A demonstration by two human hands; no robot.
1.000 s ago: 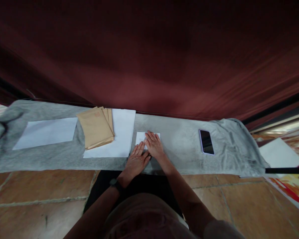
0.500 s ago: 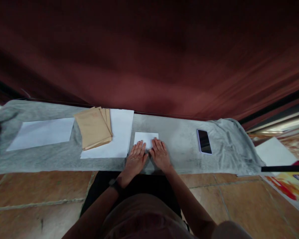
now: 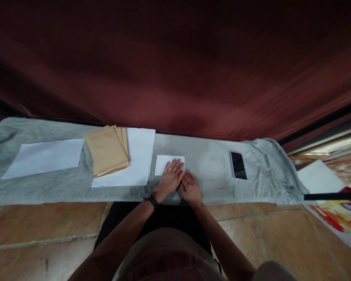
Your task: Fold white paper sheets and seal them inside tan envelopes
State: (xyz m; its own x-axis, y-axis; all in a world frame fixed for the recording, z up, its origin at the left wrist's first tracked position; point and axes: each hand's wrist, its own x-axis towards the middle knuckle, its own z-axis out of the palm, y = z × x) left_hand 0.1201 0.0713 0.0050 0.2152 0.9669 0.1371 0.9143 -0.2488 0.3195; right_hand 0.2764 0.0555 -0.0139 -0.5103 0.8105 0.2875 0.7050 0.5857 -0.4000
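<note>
A small folded white paper (image 3: 163,162) lies on a grey cloth (image 3: 210,171) spread over the floor in front of me. My left hand (image 3: 169,179), with a dark wristband, lies flat on the paper with its fingers stretched out. Just to its right, my right hand (image 3: 190,188) rests flat at the paper's near right corner, fingers extended and touching the left hand.
Left of the folded paper lies a larger white sheet (image 3: 136,160) with a stack of brown envelopes (image 3: 107,150) on it, and another white sheet (image 3: 43,158) further left. A phone (image 3: 238,165) lies to the right. A dark red curtain (image 3: 175,70) hangs behind. Tiled floor lies nearer to me.
My left hand has slid forward onto the folded paper. My right hand has drawn back toward me, off the paper's top to its near right corner.
</note>
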